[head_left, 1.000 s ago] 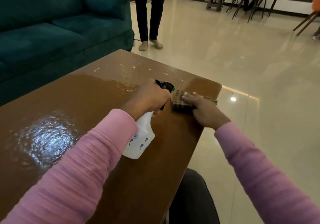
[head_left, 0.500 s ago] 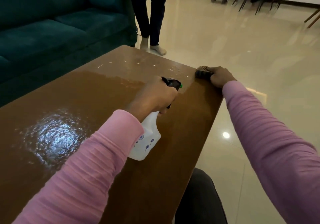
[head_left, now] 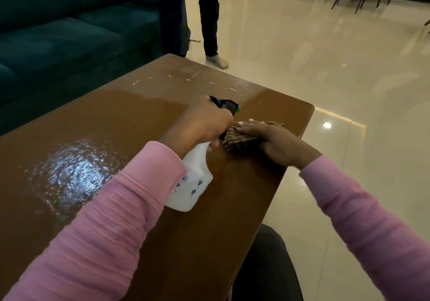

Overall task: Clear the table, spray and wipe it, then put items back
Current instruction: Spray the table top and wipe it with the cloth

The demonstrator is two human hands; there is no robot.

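Left hand (head_left: 204, 124) grips the bottle (head_left: 193, 184) over the tabletop (head_left: 116, 119); right hand (head_left: 279, 145) presses flat on the cloth (head_left: 237, 138) just beside it. A wide stroke could knock the bottle or miss the wet patch.

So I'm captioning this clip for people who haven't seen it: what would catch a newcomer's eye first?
Mid-table, the left hand grips a white spray bottle while the right hand presses a striped cloth flat beside it. A glistening wet patch shines on the brown table nearer left. Past the far edge, someone's legs stand by a teal sofa.
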